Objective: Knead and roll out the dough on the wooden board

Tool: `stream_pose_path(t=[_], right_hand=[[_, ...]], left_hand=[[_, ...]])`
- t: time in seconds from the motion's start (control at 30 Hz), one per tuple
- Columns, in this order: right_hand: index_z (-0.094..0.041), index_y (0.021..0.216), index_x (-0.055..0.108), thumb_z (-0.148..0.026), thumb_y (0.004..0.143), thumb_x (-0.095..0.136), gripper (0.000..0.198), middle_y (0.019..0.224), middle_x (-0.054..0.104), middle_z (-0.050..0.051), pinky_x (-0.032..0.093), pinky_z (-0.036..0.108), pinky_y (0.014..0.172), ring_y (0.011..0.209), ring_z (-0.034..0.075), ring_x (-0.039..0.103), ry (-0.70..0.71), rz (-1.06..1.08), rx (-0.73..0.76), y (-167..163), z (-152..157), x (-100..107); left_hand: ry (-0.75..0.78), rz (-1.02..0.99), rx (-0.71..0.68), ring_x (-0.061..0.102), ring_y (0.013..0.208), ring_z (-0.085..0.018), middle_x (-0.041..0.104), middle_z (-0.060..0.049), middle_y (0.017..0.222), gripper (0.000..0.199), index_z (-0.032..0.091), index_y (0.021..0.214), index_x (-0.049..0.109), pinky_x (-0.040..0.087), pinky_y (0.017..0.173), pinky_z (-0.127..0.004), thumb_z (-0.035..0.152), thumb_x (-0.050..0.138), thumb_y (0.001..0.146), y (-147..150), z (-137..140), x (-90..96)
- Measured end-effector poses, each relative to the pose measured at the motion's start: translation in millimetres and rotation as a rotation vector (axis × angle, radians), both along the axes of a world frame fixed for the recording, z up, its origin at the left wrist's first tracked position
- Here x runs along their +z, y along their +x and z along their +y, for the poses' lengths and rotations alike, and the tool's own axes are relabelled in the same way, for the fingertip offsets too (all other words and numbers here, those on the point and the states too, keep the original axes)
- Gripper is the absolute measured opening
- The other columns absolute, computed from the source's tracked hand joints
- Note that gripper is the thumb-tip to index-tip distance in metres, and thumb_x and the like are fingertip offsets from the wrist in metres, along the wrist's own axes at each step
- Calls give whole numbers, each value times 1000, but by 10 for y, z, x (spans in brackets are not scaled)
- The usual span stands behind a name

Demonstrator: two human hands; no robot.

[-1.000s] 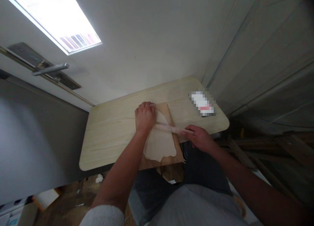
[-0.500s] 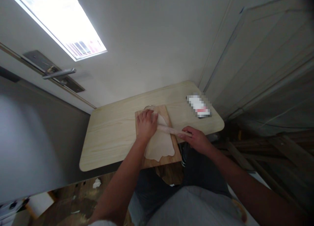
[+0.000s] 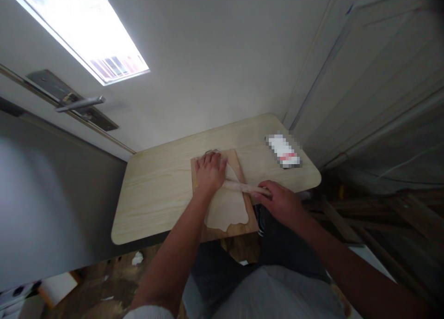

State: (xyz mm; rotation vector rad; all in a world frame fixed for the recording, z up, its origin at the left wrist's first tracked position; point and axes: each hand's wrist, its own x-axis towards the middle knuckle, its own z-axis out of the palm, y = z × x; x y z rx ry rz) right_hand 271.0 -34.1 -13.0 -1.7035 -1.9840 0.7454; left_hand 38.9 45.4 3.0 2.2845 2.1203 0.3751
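A flat sheet of pale dough (image 3: pixel 227 208) covers much of a wooden cutting board (image 3: pixel 252 224). My left hand (image 3: pixel 211 171) lies over the far part of the dough, palm down, its fingers stretched out. Across the sheet lies a thin wooden rolling pin (image 3: pixel 243 187); its left end disappears beside or beneath my left palm, and I cannot tell which. The fingers of my right hand (image 3: pixel 277 196) are closed around the pin's right end, just past the board's right edge.
The board sits on a light wood table (image 3: pixel 152 189) and overhangs its near edge. At the right lies a phone-like object (image 3: pixel 284 151), its face blurred out. Behind the table is a white door with a metal handle (image 3: pixel 81 104). Crumpled white paper (image 3: pixel 137 258) lies on the floor.
The view has shifted slightly. My left hand sits a touch farther right on the dough, while my right hand keeps its grip on the rolling pin.
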Motion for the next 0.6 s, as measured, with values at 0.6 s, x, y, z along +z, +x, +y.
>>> stream_pose_path(t=[0.6], right_hand=[[-24, 115, 68, -41, 99, 47, 31, 113, 72, 7, 38, 37, 86, 101, 25, 62, 232, -165, 67, -232, -10, -11]], left_hand=[[-27, -47, 38, 50, 127, -28, 61, -8, 134, 46, 27, 126, 57, 34, 106, -48, 50, 26, 102, 19, 206, -98]])
